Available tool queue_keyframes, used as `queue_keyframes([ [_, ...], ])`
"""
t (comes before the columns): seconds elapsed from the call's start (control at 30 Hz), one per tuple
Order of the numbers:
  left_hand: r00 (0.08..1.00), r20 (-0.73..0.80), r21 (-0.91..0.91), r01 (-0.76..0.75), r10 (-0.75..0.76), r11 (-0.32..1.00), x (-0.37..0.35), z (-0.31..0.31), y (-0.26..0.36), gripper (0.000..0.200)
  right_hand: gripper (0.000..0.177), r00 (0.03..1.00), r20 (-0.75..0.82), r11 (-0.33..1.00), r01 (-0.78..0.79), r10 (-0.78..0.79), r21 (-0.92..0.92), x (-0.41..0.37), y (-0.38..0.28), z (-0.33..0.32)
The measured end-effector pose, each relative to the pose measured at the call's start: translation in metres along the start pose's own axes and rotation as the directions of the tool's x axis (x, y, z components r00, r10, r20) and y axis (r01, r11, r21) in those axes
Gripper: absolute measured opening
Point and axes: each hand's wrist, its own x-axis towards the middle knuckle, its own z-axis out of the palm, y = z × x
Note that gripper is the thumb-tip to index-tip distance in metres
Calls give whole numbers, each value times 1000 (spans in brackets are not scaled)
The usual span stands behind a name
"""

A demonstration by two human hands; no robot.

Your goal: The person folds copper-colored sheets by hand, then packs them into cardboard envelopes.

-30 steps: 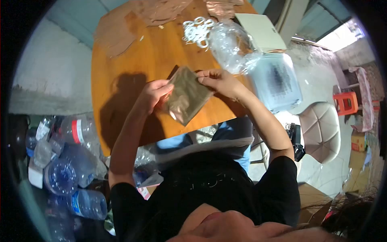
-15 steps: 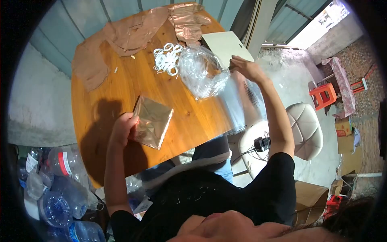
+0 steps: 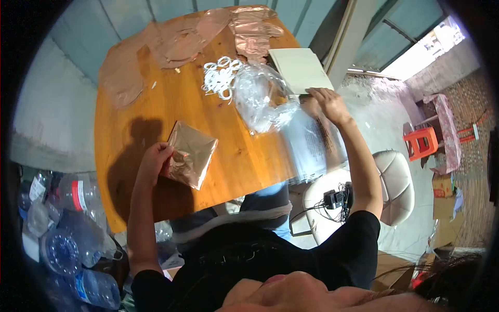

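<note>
My left hand (image 3: pixel 156 162) pinches the left edge of a shiny rose-gold foil packet (image 3: pixel 193 155), folded flat into a rough square, over the wooden table (image 3: pixel 234 161). At the table's right edge my right hand (image 3: pixel 332 106) has its fingers closed on the top of a clear plastic bag (image 3: pixel 306 145). That bag carries dark print and is smeared by motion. Just left of it lies a crumpled clear plastic wrap (image 3: pixel 262 99). A pale cream box or board (image 3: pixel 301 70) lies just beyond my right fingers.
White string loops (image 3: pixel 221 77) lie beside the wrap. Flattened rose-gold foil pieces (image 3: pixel 187 39) spread along the far edge. A white chair (image 3: pixel 317 203) holds a black adapter with cables (image 3: pixel 334 199). Empty plastic bottles (image 3: pixel 65 249) crowd the lower left; an orange stool (image 3: pixel 422 143) stands right.
My right hand has moved slightly right and nearer to me, with the clear bag swinging below it. My left hand still holds the foil packet, its fingers shifted a little.
</note>
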Motion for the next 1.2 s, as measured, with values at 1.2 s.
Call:
queue_keyframes([
  [1.2, 989, -140, -658, -130, 50, 742, -6, -82, -19, 20, 13, 968, 184, 942, 105, -170, 317, 233, -114, 5],
])
